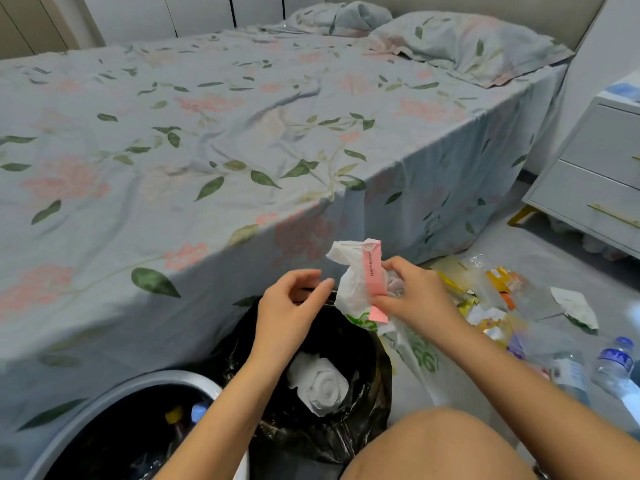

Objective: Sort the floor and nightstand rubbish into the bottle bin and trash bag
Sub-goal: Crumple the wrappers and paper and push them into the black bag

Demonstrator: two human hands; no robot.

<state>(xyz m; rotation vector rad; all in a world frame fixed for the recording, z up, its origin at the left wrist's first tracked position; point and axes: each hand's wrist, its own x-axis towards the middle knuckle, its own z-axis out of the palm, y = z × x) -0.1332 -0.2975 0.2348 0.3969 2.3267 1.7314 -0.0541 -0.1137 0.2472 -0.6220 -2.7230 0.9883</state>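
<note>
Two bare hands meet at the lower centre of the frame, above a bent knee at the bottom right. Nearest, at the lower left, sits a round grey bottle bin (194, 377) with a dark liner, bottle caps showing inside. Just right of it stands an open black plastic trash bag (374, 382) with crumpled white tissue (320, 384) lying in it.

The left hand (289, 304) hangs over the bag's far rim, fingers loosely curled with thumb and forefinger close together; whether they pinch the rim cannot be told. The right hand (414, 292) is just right of it, thumb and fingers clamped on a bundle of white tissue and thin plastic with a pink paper strip (372, 277). The strip's long axis runs nearly upright, tilted slightly, and the bundle sits between the two hands, above the bag's right rim. The bag mouth lies down and to the left of the bundle, so the likely drop calls for a short move that way; the right hand already has it.

Further right on the grey floor lie loose wrappers (485, 296) and clear plastic water bottles (613, 368), still unsorted. Beyond, a bed with a floral sheet (207, 133) fills the upper frame, and a white nightstand (595, 168) stands at the right edge.
</note>
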